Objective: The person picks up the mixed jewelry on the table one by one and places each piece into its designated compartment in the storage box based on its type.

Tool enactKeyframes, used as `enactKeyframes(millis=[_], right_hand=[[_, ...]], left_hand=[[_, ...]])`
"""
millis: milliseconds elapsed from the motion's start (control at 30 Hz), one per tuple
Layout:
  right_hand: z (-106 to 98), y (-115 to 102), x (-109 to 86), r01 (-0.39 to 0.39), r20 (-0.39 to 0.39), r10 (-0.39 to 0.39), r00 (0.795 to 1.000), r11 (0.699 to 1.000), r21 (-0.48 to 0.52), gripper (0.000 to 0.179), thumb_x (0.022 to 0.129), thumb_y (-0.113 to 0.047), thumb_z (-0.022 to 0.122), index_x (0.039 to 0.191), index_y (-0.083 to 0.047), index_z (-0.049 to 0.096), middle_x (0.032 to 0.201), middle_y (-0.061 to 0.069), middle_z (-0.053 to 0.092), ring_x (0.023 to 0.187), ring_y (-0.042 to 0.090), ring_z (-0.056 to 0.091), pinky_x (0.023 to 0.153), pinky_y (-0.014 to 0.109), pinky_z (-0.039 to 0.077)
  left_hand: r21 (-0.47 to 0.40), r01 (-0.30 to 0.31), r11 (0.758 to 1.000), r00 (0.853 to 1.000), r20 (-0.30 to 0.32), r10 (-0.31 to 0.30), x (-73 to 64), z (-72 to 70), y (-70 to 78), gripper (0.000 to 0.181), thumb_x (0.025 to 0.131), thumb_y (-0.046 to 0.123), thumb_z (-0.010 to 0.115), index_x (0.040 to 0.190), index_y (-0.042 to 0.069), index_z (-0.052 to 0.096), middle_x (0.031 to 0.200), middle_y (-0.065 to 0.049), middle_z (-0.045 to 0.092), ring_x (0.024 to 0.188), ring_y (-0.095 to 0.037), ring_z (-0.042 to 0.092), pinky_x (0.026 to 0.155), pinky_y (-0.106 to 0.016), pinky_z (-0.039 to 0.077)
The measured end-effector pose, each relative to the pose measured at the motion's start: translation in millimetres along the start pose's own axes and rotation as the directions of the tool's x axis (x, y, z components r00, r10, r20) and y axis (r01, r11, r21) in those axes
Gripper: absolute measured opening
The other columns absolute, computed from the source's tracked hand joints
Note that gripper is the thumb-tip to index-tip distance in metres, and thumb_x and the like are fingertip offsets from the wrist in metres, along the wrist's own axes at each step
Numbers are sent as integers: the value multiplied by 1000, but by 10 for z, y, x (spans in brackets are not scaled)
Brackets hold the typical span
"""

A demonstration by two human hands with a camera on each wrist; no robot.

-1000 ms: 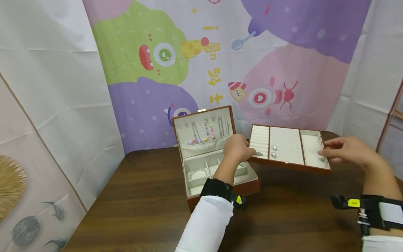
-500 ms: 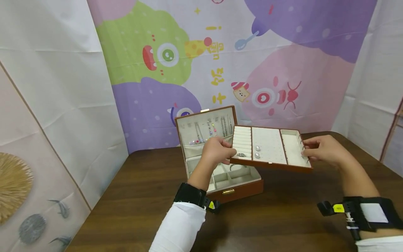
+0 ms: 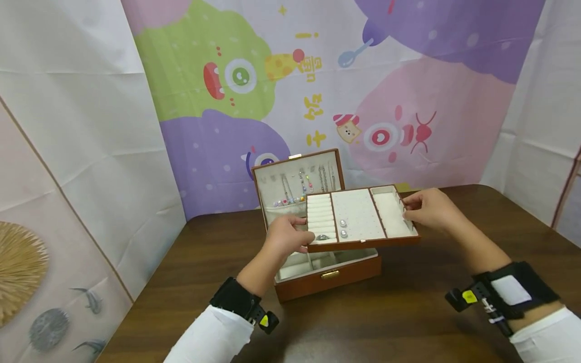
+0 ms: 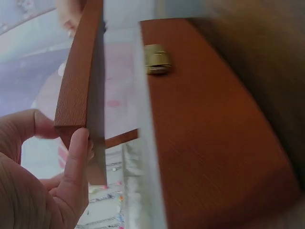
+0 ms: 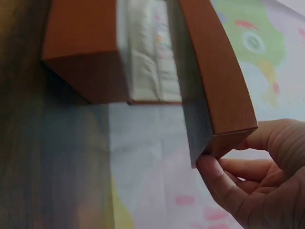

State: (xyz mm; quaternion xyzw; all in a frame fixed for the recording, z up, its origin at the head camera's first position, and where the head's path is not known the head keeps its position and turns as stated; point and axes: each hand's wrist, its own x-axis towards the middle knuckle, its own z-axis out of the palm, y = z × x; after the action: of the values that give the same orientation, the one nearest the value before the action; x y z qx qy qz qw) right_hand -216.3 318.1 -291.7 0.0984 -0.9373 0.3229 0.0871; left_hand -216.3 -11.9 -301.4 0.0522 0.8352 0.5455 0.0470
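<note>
A brown jewelry tray point(image 3: 358, 212) with a cream lining hangs level above the open jewelry box point(image 3: 327, 282). My left hand point(image 3: 286, 234) pinches its left end, thumb on top and fingers below, as the left wrist view also shows. At the other end my right hand point(image 3: 431, 207) grips the tray's right edge. On the tray, a ring point(image 3: 322, 237) sits in the ring rolls and two pearl earrings point(image 3: 343, 228) are set in the middle panel. Necklaces point(image 3: 301, 184) hang inside the raised lid. The tray hides much of the box's compartments.
The box stands on a dark wooden table point(image 3: 218, 272), its gold clasp point(image 3: 330, 275) facing me. Behind it hangs a cartoon-printed curtain point(image 3: 218, 141). A white curtain point(image 3: 100, 126) hangs at the left.
Both hands have carried the tray leftward, from the right of the jewelry box to over it. The box stays in place.
</note>
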Motion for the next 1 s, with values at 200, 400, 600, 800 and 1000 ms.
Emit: enactKeyframes(millis=[200, 400, 600, 800, 1000], right_hand=[[197, -149, 166, 62, 32, -61, 998, 998, -28, 38, 82, -7, 70, 113, 15, 64, 92, 18, 70, 84, 29, 65, 70, 40, 54], [397, -233, 277, 92, 91, -90, 992, 996, -20, 36, 83, -6, 68, 113, 14, 65, 96, 19, 70, 90, 32, 66, 76, 43, 55], [534, -269, 350, 69, 124, -74, 990, 997, 39, 36, 83, -7, 68, 114, 11, 66, 99, 18, 71, 94, 32, 66, 80, 42, 54], [639, -247, 376, 34, 147, -44, 988, 997, 71, 34, 81, -4, 71, 111, 11, 68, 94, 15, 72, 85, 25, 66, 75, 38, 55], [724, -254, 422, 38, 149, -50, 988, 995, 88, 33, 79, -3, 73, 108, 11, 69, 90, 13, 72, 80, 20, 66, 73, 36, 55]], left_hand=[[-21, 23, 1000, 997, -70, -24, -150, -133, -161, 47, 74, 2, 67, 121, 0, 62, 77, -9, 61, 57, -27, 65, 63, -38, 58], [46, 17, 999, 995, -94, -13, -288, -263, -296, 44, 76, 4, 68, 119, -3, 61, 78, -9, 61, 54, -24, 65, 65, -35, 57], [39, 17, 999, 995, -97, -13, -378, -344, -381, 44, 77, 1, 67, 119, -7, 59, 82, -10, 58, 56, -26, 64, 65, -35, 58], [74, 21, 997, 996, -88, -15, -393, -368, -451, 44, 76, 2, 70, 117, -8, 59, 85, -11, 58, 54, -20, 65, 65, -34, 58], [96, 30, 995, 995, -99, -21, -402, -387, -500, 43, 77, 2, 70, 117, -9, 60, 85, -11, 61, 54, -22, 66, 65, -34, 58]])
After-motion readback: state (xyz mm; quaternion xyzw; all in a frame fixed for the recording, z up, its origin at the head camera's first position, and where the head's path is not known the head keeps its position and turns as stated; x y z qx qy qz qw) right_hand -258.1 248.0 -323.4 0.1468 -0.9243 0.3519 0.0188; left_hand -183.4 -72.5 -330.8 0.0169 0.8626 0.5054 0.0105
